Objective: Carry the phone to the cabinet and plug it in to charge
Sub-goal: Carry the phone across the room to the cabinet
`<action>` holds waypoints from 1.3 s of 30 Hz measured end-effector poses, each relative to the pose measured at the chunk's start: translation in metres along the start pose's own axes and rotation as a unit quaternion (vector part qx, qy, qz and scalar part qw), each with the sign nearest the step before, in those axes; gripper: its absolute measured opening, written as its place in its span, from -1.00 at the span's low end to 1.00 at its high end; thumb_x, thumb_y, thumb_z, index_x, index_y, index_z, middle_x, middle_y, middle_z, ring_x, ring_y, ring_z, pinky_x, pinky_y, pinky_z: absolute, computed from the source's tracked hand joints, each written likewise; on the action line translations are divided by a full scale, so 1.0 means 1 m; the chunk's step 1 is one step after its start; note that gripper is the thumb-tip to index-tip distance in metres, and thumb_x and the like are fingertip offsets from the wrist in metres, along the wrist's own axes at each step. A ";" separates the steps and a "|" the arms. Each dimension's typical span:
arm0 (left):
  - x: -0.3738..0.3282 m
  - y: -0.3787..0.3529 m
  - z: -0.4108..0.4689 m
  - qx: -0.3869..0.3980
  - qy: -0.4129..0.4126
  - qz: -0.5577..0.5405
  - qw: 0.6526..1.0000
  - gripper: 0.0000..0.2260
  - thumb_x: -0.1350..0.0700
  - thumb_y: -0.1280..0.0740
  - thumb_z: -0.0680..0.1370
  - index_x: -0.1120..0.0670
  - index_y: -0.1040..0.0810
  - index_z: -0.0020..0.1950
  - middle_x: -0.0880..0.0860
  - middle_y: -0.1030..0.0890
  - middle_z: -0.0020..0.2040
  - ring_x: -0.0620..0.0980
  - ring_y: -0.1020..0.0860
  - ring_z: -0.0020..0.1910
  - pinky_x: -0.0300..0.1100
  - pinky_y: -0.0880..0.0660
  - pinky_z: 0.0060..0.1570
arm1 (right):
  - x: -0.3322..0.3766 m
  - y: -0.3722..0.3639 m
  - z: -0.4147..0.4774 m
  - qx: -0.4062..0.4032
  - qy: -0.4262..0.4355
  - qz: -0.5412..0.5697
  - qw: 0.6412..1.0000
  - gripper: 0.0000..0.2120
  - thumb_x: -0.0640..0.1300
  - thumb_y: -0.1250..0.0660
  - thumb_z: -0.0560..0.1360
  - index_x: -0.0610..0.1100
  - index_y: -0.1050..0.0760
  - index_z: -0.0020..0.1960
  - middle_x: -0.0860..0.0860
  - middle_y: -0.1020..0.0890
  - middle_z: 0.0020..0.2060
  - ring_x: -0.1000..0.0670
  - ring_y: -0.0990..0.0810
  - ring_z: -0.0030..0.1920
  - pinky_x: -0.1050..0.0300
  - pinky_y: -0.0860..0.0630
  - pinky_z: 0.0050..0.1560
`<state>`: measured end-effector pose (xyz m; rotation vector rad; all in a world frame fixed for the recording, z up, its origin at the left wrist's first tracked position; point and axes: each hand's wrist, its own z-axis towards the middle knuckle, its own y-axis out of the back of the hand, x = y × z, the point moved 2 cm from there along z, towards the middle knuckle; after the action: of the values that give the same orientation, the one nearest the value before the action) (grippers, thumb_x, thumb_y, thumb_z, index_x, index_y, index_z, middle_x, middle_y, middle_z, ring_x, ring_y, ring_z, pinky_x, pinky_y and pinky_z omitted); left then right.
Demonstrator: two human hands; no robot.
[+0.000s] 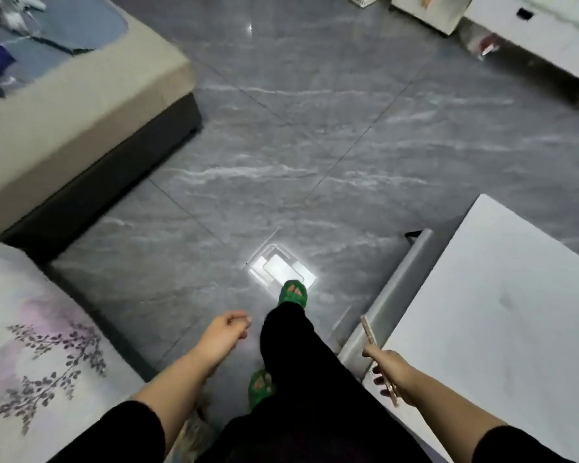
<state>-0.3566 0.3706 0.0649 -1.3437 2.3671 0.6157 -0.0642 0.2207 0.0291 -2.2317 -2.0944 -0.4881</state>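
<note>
At the far left sits a soft seat with a flower cloth (30, 345), and above it a tan couch block (64, 121) with a blue mat on top. The gray shiny floor (315, 145) fills the middle, and a bright light shines back from it.

The left hand (226, 332) hangs over the floor. Its fingers are curled in loosely, and it holds nothing and touches nothing.

Next to it is the person's leg in black pants (288, 339). One green slipper (293, 293) is out in front by the bright spot. The other green slipper (259, 385) is farther back, partly hidden by the leg.

To the right, the right hand (390, 372) is wrapped around the phone (368, 330). The fingers close on its lower part, and the top of the phone sticks up past the hand. The phone is seen from its thin edge, right by the corner of the white table (498, 312).

Far off at the top right stands a white cabinet (532, 35).
</note>
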 end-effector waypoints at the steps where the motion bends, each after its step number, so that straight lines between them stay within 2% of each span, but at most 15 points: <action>1: -0.026 -0.004 0.014 0.010 -0.005 0.005 1.000 -0.74 0.12 -0.24 0.59 0.15 -0.47 0.26 0.14 -0.57 0.11 0.05 -0.54 0.01 -0.21 -0.37 -0.20 | 0.006 0.010 0.006 -0.005 -0.010 0.018 1.000 -0.67 0.11 -0.32 0.39 -0.17 -0.48 -0.07 -0.09 -0.42 -0.28 -0.05 -0.43 -0.36 0.19 -0.35 -0.34; 4: -0.095 -0.017 0.047 0.031 -0.021 0.035 0.999 -0.73 0.11 -0.26 0.58 0.14 -0.49 0.25 0.13 -0.58 0.14 0.05 -0.55 0.07 -0.14 -0.39 -0.09 | 0.027 0.035 0.024 -0.009 -0.032 0.100 0.994 -0.70 0.05 -0.28 0.47 -0.20 -0.48 -0.03 -0.10 -0.38 -0.26 -0.06 -0.38 -0.35 0.15 -0.34 -0.33; 7: -0.153 -0.029 0.076 0.036 -0.014 0.095 0.995 -0.72 0.14 -0.28 0.57 0.19 -0.50 0.25 0.13 -0.57 0.07 0.04 -0.53 0.04 -0.16 -0.37 0.02 | 0.063 0.054 0.039 -0.017 -0.051 0.172 0.984 -0.75 -0.01 -0.30 0.42 -0.20 -0.44 -0.09 -0.08 -0.35 -0.38 0.00 -0.33 -0.51 0.21 -0.29 -0.47; 13: -0.268 -0.054 0.139 0.028 -0.040 0.191 0.980 -0.75 0.29 -0.28 0.55 0.32 -0.52 0.20 0.21 -0.58 -0.02 0.10 -0.53 0.01 -0.08 -0.42 0.16 | 0.181 0.110 0.075 -0.028 -0.024 0.267 0.963 -0.73 0.00 -0.37 0.37 -0.17 -0.46 -0.08 -0.05 -0.36 -0.44 0.01 -0.35 -0.54 0.22 -0.29 -0.50; 17: -0.354 -0.069 0.183 0.061 -0.043 0.220 0.973 -0.78 0.31 -0.25 0.56 0.35 -0.49 0.19 0.16 -0.56 -0.07 0.07 -0.49 -0.03 -0.09 -0.38 0.06 | 0.266 0.163 0.102 -0.031 0.008 0.334 0.942 -0.79 0.01 -0.34 0.36 -0.11 -0.43 -0.16 0.00 -0.37 -0.49 0.02 -0.36 -0.52 0.21 -0.26 -0.47; 20: -0.427 -0.092 0.225 0.108 -0.041 0.261 0.958 -0.80 0.27 -0.22 0.59 0.30 -0.48 0.18 0.11 -0.52 -0.10 0.12 -0.46 -0.02 0.03 -0.35 0.22 | 0.323 0.213 0.118 -0.043 0.019 0.364 0.930 -0.80 0.00 -0.34 0.39 -0.12 -0.40 -0.17 -0.02 -0.37 -0.42 0.02 -0.38 -0.48 0.18 -0.27 -0.45; 21: -0.451 -0.102 0.242 0.103 -0.054 0.275 0.954 -0.80 0.25 -0.25 0.58 0.30 -0.49 0.18 0.14 -0.53 -0.05 0.13 -0.49 0.01 -0.01 -0.36 0.20 | 0.338 0.229 0.125 -0.046 0.018 0.384 0.922 -0.80 -0.01 -0.34 0.40 -0.11 -0.39 -0.17 -0.02 -0.36 -0.42 0.02 -0.36 -0.48 0.18 -0.26 -0.45; 23: -0.495 -0.126 0.269 0.089 -0.072 0.295 0.949 -0.79 0.22 -0.30 0.56 0.27 -0.52 0.16 0.14 -0.56 -0.07 0.11 -0.53 0.00 -0.14 -0.41 0.04 | 0.359 0.258 0.133 -0.050 0.007 0.425 0.904 -0.81 -0.03 -0.33 0.42 -0.10 -0.36 -0.23 0.00 -0.33 -0.46 0.02 -0.30 -0.51 0.21 -0.22 -0.47; 26: -0.560 -0.174 0.304 0.117 -0.080 0.343 0.929 -0.78 0.21 -0.33 0.54 0.26 -0.55 0.16 0.11 -0.56 -0.16 0.08 -0.52 -0.12 -0.19 -0.42 -0.15 | 0.374 0.301 0.146 -0.075 -0.003 0.474 0.877 -0.82 -0.03 -0.30 0.48 -0.10 -0.41 -0.23 -0.02 -0.33 -0.43 0.03 -0.30 -0.52 0.26 -0.21 -0.49; 27: -0.580 -0.190 0.311 0.127 -0.086 0.358 0.921 -0.77 0.22 -0.34 0.53 0.26 -0.55 0.16 0.13 -0.57 -0.15 0.09 -0.53 -0.13 -0.17 -0.44 -0.13 | 0.375 0.311 0.147 -0.090 -0.006 0.486 0.869 -0.83 -0.03 -0.28 0.50 -0.11 -0.45 -0.20 -0.03 -0.34 -0.41 0.02 -0.31 -0.50 0.25 -0.21 -0.47; 29: -0.623 -0.236 0.326 0.145 -0.104 0.396 0.901 -0.77 0.21 -0.34 0.52 0.24 -0.56 0.16 0.20 -0.61 -0.04 0.16 -0.56 -0.02 -0.09 -0.48 0.05 | 0.372 0.336 0.151 -0.114 -0.014 0.513 0.850 -0.83 -0.04 -0.26 0.52 -0.11 -0.46 -0.18 -0.03 -0.34 -0.41 0.00 -0.32 -0.47 0.23 -0.22 -0.45; 31: -0.662 -0.289 0.334 0.170 -0.123 0.414 0.886 -0.76 0.20 -0.35 0.52 0.24 -0.57 0.16 0.19 -0.60 0.00 0.13 -0.55 0.00 -0.06 -0.45 0.18 | 0.361 0.357 0.155 -0.126 -0.030 0.546 0.828 -0.81 -0.06 -0.25 0.52 -0.11 -0.43 -0.23 -0.02 -0.34 -0.45 0.00 -0.29 -0.48 0.23 -0.18 -0.45; 35: -0.722 -0.399 0.338 0.224 -0.161 0.421 0.864 -0.78 0.20 -0.35 0.52 0.19 -0.57 0.16 0.12 -0.59 -0.03 0.03 -0.53 -0.04 -0.19 -0.38 0.03 | 0.324 0.394 0.164 -0.140 -0.068 0.605 0.781 -0.79 0.01 -0.24 0.54 -0.12 -0.42 -0.16 -0.04 -0.32 -0.43 0.00 -0.29 -0.50 0.25 -0.19 -0.49; 39: -0.762 -0.496 0.339 0.243 -0.170 0.432 0.851 -0.76 0.19 -0.35 0.53 0.19 -0.56 0.18 0.17 -0.61 0.05 0.09 -0.56 0.05 -0.21 -0.38 0.06 | 0.295 0.450 0.176 -0.135 -0.096 0.614 0.772 -0.77 0.04 -0.30 0.47 -0.14 -0.47 -0.09 -0.09 -0.38 -0.32 -0.05 -0.38 -0.41 0.18 -0.30 -0.40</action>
<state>0.4763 0.8692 0.0598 0.0972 2.4781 0.3643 0.4228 0.5100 0.0195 -3.2056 -0.1948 -0.4230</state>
